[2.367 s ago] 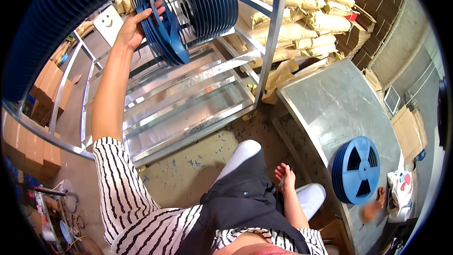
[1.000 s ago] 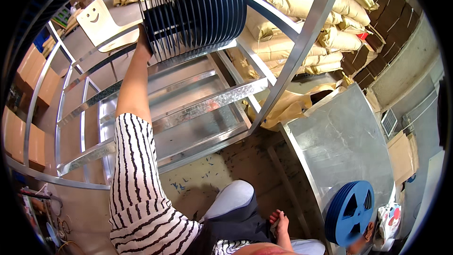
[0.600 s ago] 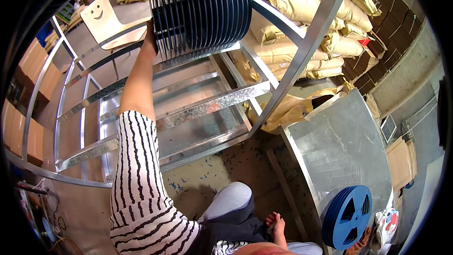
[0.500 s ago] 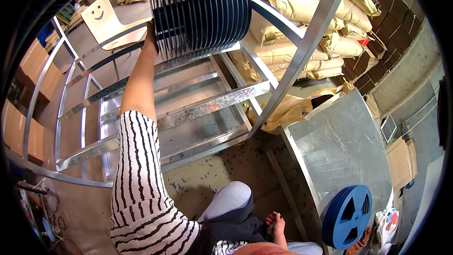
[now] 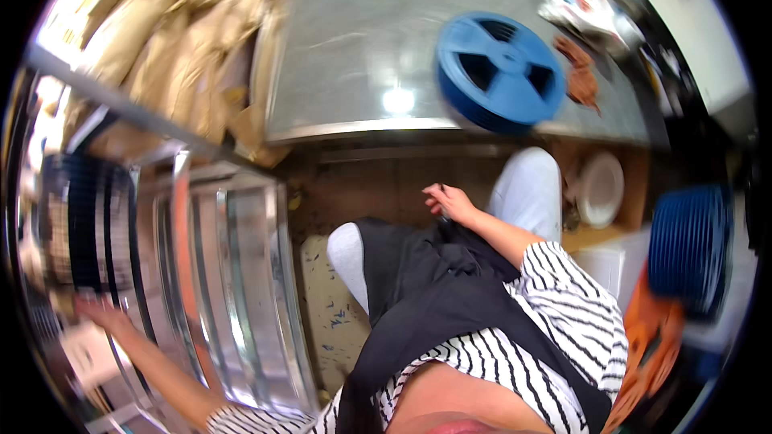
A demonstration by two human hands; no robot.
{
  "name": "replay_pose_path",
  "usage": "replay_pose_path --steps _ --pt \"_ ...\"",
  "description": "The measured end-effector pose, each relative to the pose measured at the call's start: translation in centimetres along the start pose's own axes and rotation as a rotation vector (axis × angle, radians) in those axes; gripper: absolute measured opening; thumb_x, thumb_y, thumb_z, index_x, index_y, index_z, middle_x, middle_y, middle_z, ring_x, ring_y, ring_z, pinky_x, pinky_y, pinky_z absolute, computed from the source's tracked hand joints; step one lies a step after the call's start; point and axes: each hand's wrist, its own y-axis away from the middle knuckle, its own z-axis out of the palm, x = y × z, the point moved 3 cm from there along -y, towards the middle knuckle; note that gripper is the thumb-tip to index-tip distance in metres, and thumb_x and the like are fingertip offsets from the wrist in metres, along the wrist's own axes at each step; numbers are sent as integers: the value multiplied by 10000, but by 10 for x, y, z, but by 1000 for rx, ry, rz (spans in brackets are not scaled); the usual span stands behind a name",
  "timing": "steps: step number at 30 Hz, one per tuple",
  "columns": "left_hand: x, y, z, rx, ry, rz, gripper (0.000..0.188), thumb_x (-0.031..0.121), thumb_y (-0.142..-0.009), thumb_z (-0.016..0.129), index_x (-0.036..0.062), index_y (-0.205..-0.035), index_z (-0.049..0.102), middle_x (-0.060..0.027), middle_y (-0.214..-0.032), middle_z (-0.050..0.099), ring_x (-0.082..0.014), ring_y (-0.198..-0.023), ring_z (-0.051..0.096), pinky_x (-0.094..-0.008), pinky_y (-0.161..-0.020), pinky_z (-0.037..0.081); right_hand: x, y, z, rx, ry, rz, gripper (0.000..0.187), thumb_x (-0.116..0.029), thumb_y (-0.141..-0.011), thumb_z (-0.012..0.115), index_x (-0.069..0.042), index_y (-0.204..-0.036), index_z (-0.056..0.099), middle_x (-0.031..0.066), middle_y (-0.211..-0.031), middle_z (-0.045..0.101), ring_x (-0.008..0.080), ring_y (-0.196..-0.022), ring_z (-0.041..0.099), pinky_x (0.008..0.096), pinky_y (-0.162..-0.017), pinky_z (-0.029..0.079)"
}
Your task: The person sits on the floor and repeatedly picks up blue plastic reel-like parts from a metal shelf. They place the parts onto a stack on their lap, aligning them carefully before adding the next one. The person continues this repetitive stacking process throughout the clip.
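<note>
At the far left, my left hand [image 5: 100,311] reaches to the near end of a row of dark reels [image 5: 92,221] on the metal rack. Motion blur hides its fingers and whether they touch or grip a reel. My right hand [image 5: 452,205] is above my lap between my knees, its fingers curled in. Something small and dark shows at the fingers, too small to name. A stack of blue reels [image 5: 505,64] lies flat on the grey table [image 5: 362,40], in front of and apart from my right hand.
The metal rack [image 5: 293,297] has bars at my left. Tan sacks [image 5: 137,40] are piled behind it. Brown gloves or cloth [image 5: 581,76] and a plastic bag [image 5: 587,8] lie on the table. More blue reels [image 5: 687,249] stand at the right by an orange chair [image 5: 647,354].
My view has swung right and down, so the rack now shows at the left and the table ahead. My left arm is still stretched to the reels; my right hand stays curled above my lap.
</note>
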Motion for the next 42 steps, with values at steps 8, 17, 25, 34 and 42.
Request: replay_pose_path --steps 8,17,25,34,42 --pt "101 280 196 -480 -87 576 440 219 -985 416 26 -1379 383 -117 -1406 426 -253 -1326 374 -382 -1124 238 -127 66 -106 523 155 -775 176 -96 -833 681 -60 -1005 693 89 -979 683 212 -921 635 290 -820 490" --pt "-62 541 447 -1348 -47 -568 697 409 -923 554 67 -1466 282 -139 -1449 407 -245 -1410 251 -418 -1138 147 -132 -30 -363 758 -459 -346 381 -271 -981 504 -46 -1285 544 51 -1148 588 140 -968 546 287 -739 459" --pt "-101 603 538 -1114 -231 -814 537 200 -772 718 -18 -1225 530 -177 -1175 590 -298 -1074 562 -487 -925 412 -148 -87 -342 478 -762 -352 474 -240 -977 511 -36 -1398 434 103 -1387 485 204 -1257 459 317 -1043 358" --pt "-64 609 464 -965 210 -641 363 -65 -758 608 0 -1105 520 -97 -924 600 -203 -786 613 -324 -698 532 -141 -34 -293 489 -797 -677 432 -138 -956 537 29 -1349 469 101 -1301 531 170 -1151 508 284 -1012 373" --pt "27 574 309 -809 379 -466 575 -72 -768 645 37 -1293 435 -102 -1095 575 -210 -958 598 -341 -841 530 -148 56 -191 282 -926 -765 477 -189 -953 583 -14 -1378 452 51 -1306 543 145 -1163 507 264 -1027 360"
